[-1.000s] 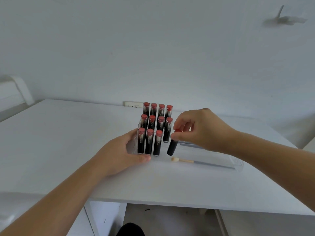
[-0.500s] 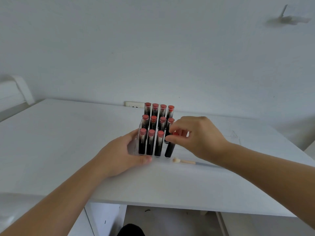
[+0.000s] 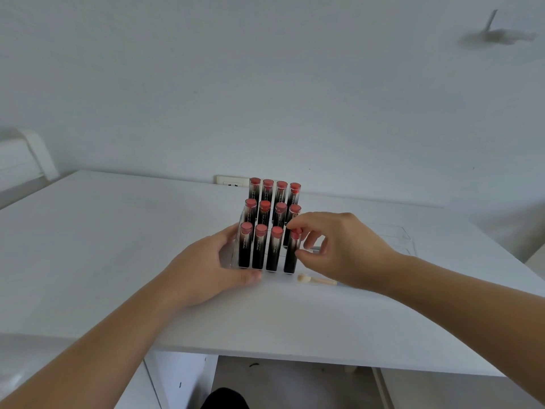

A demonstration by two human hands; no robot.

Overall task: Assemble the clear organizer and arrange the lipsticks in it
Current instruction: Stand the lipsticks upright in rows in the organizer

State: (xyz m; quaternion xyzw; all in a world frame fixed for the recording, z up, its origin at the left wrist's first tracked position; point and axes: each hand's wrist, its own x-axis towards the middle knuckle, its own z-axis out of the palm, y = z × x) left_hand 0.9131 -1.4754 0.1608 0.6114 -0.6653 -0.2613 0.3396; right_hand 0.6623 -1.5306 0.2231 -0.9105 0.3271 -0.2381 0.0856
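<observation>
White table (image 3: 118, 246) against plain white wall (image 3: 265, 84).

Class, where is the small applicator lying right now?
The applicator lies flat on the table, just right of the organizer's front row, beneath the right hand.

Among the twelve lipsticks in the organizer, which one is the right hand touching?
The rightmost lipstick of the front row. The right hand has its fingers around its red top; the other eleven stand free of that hand.
</observation>
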